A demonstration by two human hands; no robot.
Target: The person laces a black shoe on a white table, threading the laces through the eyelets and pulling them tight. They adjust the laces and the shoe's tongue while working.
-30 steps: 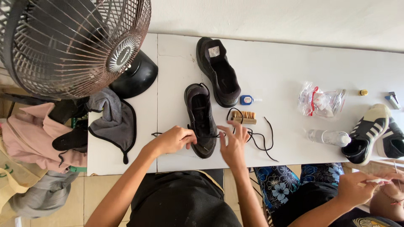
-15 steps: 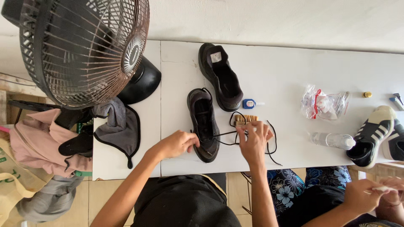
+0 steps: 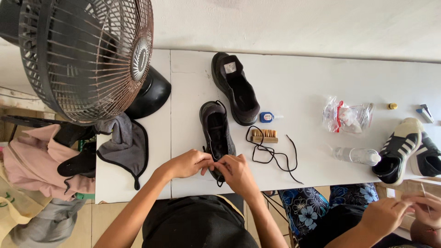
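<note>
Fan (image 3: 87, 55): big black one at the far left, its base by the table's left edge.
Cloth (image 3: 126, 144): grey with dark trim, draped over the table's near left corner.
Left hand (image 3: 188, 164): fingers pinched shut at the near end of the shoe, apparently on a lace end; the lace itself is too small to make out between the fingertips.
Shoe (image 3: 217, 135): black, lying lengthwise on the white table (image 3: 312, 78), near end right under both hands.
Right hand (image 3: 236, 172): closed too, fingertips meeting the left's over the same spot on the shoe.
Step in hand: looks like lacing work at the shoe's near eyelets, both hands on one point.
Next move: by my reckoning, a fine pinch and steady pull, keeping the shoe from sliding.
Second shoe (image 3: 236, 89): black, farther back, apart from the hands.
Brush (image 3: 264, 136): small wooden one just right of the shoe.
Loose lace (image 3: 275, 156): black, coiled around the brush, trailing toward the table's near edge.
Bag (image 3: 347, 115): clear plastic, well right.
Bottle (image 3: 356, 155): clear, lying on its side.
Other person's hands (image 3: 404, 211): lower right, busy with their own work.
</note>
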